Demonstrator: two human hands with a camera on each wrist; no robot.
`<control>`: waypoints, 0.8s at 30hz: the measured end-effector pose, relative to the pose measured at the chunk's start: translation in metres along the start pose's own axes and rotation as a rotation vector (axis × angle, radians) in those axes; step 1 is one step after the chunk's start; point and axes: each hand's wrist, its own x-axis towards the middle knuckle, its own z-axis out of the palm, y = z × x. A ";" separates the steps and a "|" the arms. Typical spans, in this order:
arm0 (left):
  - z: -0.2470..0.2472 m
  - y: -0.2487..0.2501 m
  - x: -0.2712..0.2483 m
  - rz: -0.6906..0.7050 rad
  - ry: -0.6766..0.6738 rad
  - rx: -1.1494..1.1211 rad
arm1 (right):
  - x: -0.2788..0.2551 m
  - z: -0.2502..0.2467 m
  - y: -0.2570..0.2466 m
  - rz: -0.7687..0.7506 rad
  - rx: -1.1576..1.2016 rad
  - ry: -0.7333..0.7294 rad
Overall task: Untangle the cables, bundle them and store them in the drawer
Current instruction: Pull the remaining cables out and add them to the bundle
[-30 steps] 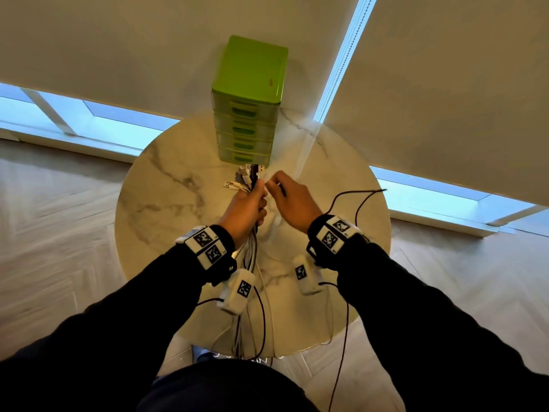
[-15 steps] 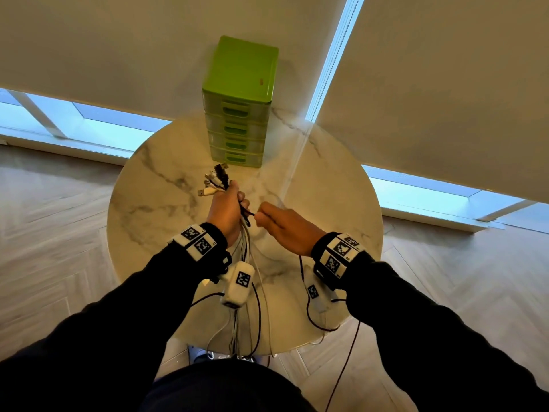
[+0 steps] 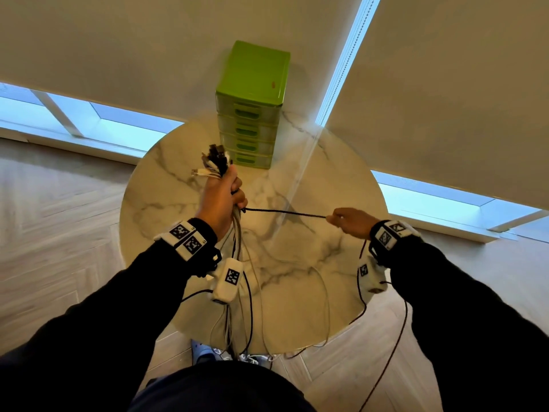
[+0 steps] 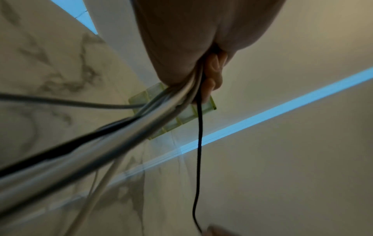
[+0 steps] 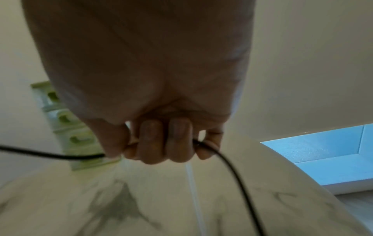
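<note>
My left hand (image 3: 222, 197) grips a bundle of white and black cables (image 3: 237, 233) above the round marble table (image 3: 166, 185). The plug ends (image 3: 214, 163) fan out above the fist, and the loose lengths hang off the near edge. The wrist view shows that hand (image 4: 210, 79) wrapped round the cables (image 4: 141, 127). My right hand (image 3: 350, 223) holds a single black cable (image 3: 285, 213) stretched taut from the left fist. Its fingers (image 5: 161, 143) curl round the black cable (image 5: 52, 155). A green drawer unit (image 3: 252, 105) stands at the table's far edge, all drawers closed.
Roller blinds cover the windows behind the table, with a bright gap (image 3: 344, 60) between them. Wood floor (image 3: 53, 233) surrounds the table. Cable ends trail to the floor near my feet (image 3: 243, 356).
My right hand has drawn the black cable out to the right, away from the left fist, until it runs taut. The left hand has kept its grip on the bundle and stayed near the middle.
</note>
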 end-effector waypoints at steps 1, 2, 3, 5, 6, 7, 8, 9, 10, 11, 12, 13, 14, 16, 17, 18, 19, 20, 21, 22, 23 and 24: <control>0.004 -0.001 -0.004 0.004 -0.039 0.054 | 0.005 -0.007 -0.008 0.011 -0.023 0.078; 0.009 -0.004 -0.008 0.001 -0.074 0.106 | 0.008 -0.013 -0.020 0.013 0.006 0.159; 0.014 -0.008 -0.013 -0.009 -0.104 0.151 | 0.008 -0.017 -0.038 0.002 0.069 0.224; 0.024 -0.018 -0.019 -0.026 -0.153 0.231 | 0.004 -0.021 -0.076 -0.074 0.213 0.302; 0.028 -0.022 -0.022 -0.028 -0.169 0.265 | 0.000 -0.019 -0.094 -0.124 0.281 0.312; 0.032 -0.025 -0.024 -0.028 -0.178 0.289 | -0.007 -0.017 -0.111 -0.178 0.333 0.305; 0.035 -0.026 -0.025 -0.030 -0.176 0.301 | -0.015 -0.013 -0.126 -0.243 0.358 0.293; 0.038 -0.026 -0.025 -0.037 -0.165 0.301 | -0.024 -0.011 -0.138 -0.306 0.356 0.276; 0.040 -0.024 -0.024 -0.043 -0.148 0.298 | -0.031 -0.008 -0.146 -0.359 0.352 0.259; 0.041 -0.023 -0.022 -0.041 -0.132 0.290 | -0.036 -0.005 -0.149 -0.397 0.356 0.245; 0.041 -0.023 -0.020 -0.031 -0.119 0.286 | -0.039 -0.003 -0.150 -0.430 0.363 0.238; 0.041 -0.023 -0.018 -0.021 -0.108 0.282 | -0.041 -0.001 -0.149 -0.458 0.368 0.232; 0.040 -0.025 -0.015 -0.021 -0.093 0.282 | -0.042 0.000 -0.145 -0.479 0.366 0.218; 0.040 -0.027 -0.011 -0.047 -0.057 0.254 | -0.047 0.004 -0.136 -0.504 0.333 0.155; 0.041 -0.028 -0.010 -0.058 -0.043 0.243 | -0.050 0.006 -0.130 -0.504 0.308 0.124; 0.042 -0.030 -0.008 -0.061 -0.033 0.238 | -0.053 0.007 -0.123 -0.497 0.280 0.105; 0.045 -0.030 -0.008 -0.057 -0.033 0.228 | -0.057 0.008 -0.115 -0.478 0.252 0.096; 0.047 -0.030 -0.008 -0.048 -0.032 0.216 | -0.061 0.008 -0.103 -0.451 0.221 0.094; 0.050 -0.029 -0.006 -0.037 -0.022 0.204 | -0.064 0.008 -0.091 -0.424 0.187 0.091; 0.053 -0.030 -0.005 -0.034 -0.010 0.198 | -0.068 0.010 -0.073 -0.392 0.160 0.091; 0.055 -0.028 -0.004 -0.033 0.007 0.192 | -0.071 0.012 -0.056 -0.362 0.143 0.092; 0.057 -0.028 -0.001 -0.036 0.016 0.182 | -0.074 0.015 -0.038 -0.325 0.134 0.104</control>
